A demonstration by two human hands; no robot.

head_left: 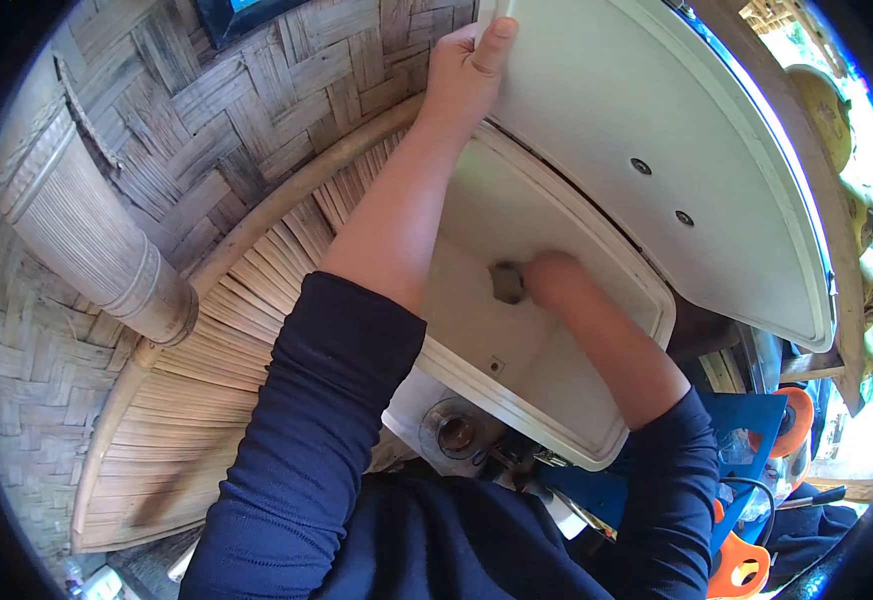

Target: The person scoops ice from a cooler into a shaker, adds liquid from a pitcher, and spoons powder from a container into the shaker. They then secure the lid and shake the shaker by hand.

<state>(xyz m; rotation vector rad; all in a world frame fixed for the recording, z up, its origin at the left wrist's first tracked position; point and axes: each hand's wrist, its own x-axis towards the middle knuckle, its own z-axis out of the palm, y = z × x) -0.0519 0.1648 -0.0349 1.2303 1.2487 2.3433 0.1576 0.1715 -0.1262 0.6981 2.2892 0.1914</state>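
A white cooler box (566, 440) stands open in front of me, its lid (596, 120) raised on the far side. At the lid's upper left edge my left hand (464, 65) grips the rim, thumb on the inner face. Deep inside the box, my right hand (554, 280) is slightly blurred, its fingers closed on a small grey-green cloth (506, 283) against the inner wall. Below the cloth, a small drain hole (496, 366) shows near the bottom of the box.
Left of the box, a curved bamboo-slat bench (196, 400) runs along a woven bamboo wall (146, 80), with a bamboo post (86, 220) in front. A glass jar (456, 434) is near my body. Orange-handled items (739, 565) and a blue panel (746, 415) lie at right.
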